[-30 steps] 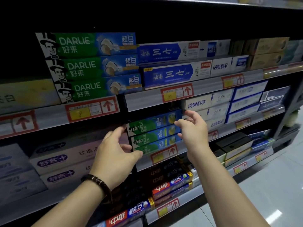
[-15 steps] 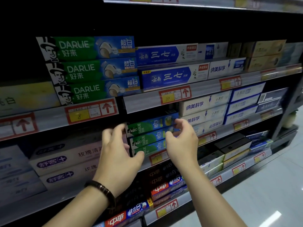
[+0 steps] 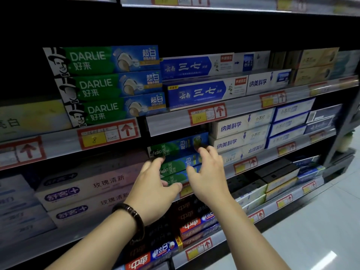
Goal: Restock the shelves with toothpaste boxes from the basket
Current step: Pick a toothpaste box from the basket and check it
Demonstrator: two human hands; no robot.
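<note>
Stack of three green-and-blue Darlie toothpaste cartons (image 3: 176,152) sits at the front of the middle shelf, between both hands. Left hand (image 3: 153,190): fingers nearly straight, tips touching the stack's left end, thumb by the bottom carton. Right hand (image 3: 209,172): fingers half-bent, tips on the top carton's right end, not wrapped round it.

Step looks like squaring the stack. Press both ends evenly and lightly, fronts flush above the grey plastic shelf rail (image 3: 267,157).

Cartons are long, thin glossy card. Slick faces probably slide, corners probably crush. White blue-printed cartons (image 3: 229,127) just right, pale pink-white cartons (image 3: 87,190) left. Dark beaded bracelet (image 3: 130,213) on the left wrist.
</note>
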